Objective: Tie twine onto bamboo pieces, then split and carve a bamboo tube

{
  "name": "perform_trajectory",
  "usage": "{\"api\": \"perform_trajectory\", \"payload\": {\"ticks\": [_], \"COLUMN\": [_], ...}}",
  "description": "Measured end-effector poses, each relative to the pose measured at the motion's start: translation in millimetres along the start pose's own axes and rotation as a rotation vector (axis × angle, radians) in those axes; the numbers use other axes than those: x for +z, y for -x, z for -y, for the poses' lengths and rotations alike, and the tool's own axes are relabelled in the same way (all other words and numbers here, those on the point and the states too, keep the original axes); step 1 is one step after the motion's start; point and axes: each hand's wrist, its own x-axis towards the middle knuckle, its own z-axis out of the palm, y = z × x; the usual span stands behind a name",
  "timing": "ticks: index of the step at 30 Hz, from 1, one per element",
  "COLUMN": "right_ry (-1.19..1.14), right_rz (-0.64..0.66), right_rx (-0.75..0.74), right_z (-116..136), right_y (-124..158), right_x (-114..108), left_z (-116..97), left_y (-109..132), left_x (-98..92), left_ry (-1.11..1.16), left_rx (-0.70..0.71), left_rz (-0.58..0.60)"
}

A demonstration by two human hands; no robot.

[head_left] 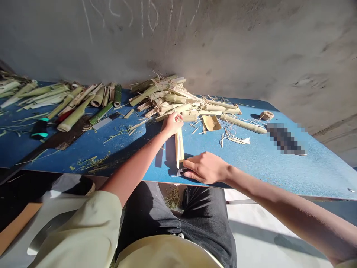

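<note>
A pale split bamboo strip [180, 146] points from the pile toward the table's front edge. My left hand [173, 123] is closed around its far end, fingers pinched on it. At the near end, my right hand [206, 167] is closed on a small knife [181, 172] with a short metal blade. The blade touches or lies right beside the strip's near tip; which of these, I cannot tell. Most of the knife's handle is hidden under the right hand's fingers.
Behind my hands a heap of bamboo pieces [178, 97] lies against the concrete wall [237, 48]. More bamboo tubes [76, 113], a wide dark blade [69, 134] and a black-and-teal object [40, 128] are to the left on the blue table [279, 171]. Sandpaper [211, 123] is right of centre.
</note>
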Motion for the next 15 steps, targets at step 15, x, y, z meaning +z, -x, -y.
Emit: {"api": "perform_trajectory", "payload": {"ticks": [15], "right_ry": [0.187], "right_rz": [-0.154], "right_rx": [0.527], "right_z": [-53.4], "right_y": [-9.1], "right_x": [-11.8], "left_z": [4.4], "left_y": [-1.3], "left_x": [-4.5], "left_ry": [0.046], "left_rx": [0.087], "left_rz": [0.106]}}
